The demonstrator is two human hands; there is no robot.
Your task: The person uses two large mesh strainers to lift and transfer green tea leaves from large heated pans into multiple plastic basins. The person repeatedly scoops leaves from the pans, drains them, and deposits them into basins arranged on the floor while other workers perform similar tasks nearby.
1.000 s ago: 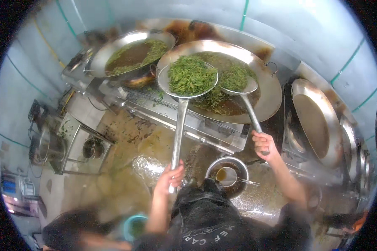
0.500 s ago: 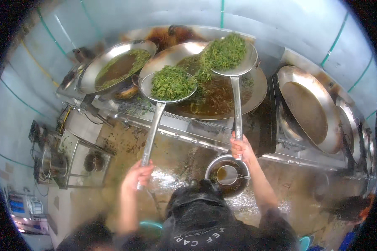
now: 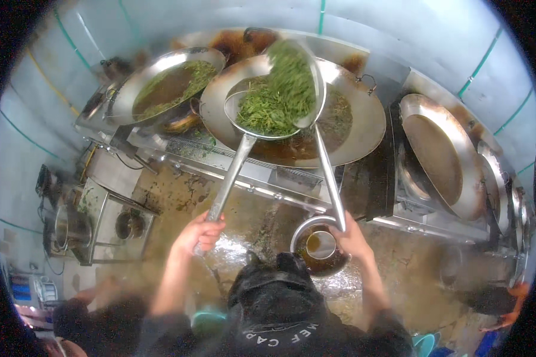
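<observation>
My left hand (image 3: 201, 233) is wrapped round the handle of a long metal skimmer (image 3: 232, 172), its round bowl level over the big middle wok (image 3: 363, 128). Chopped green leaves (image 3: 262, 110) fill that bowl. My right hand (image 3: 348, 236) grips the handle of a second skimmer (image 3: 329, 172). This one is tipped nearly on edge to the left, above the first bowl, and its blurred clump of greens (image 3: 292, 74) leans toward the other heap. Brown liquid with bits of green lies in the wok below.
A wok with greens (image 3: 122, 98) stands at the left, one with brown liquid (image 3: 470, 160) at the right. Below my right hand sits a metal pot (image 3: 301, 235) with dark liquid and a small round vessel. A metal rack (image 3: 98, 229) is at left. Other people's arms show at lower left and right.
My right hand has turned its skimmer from level to steeply tilted and brought it left over the other one. The left skimmer has moved right, under it.
</observation>
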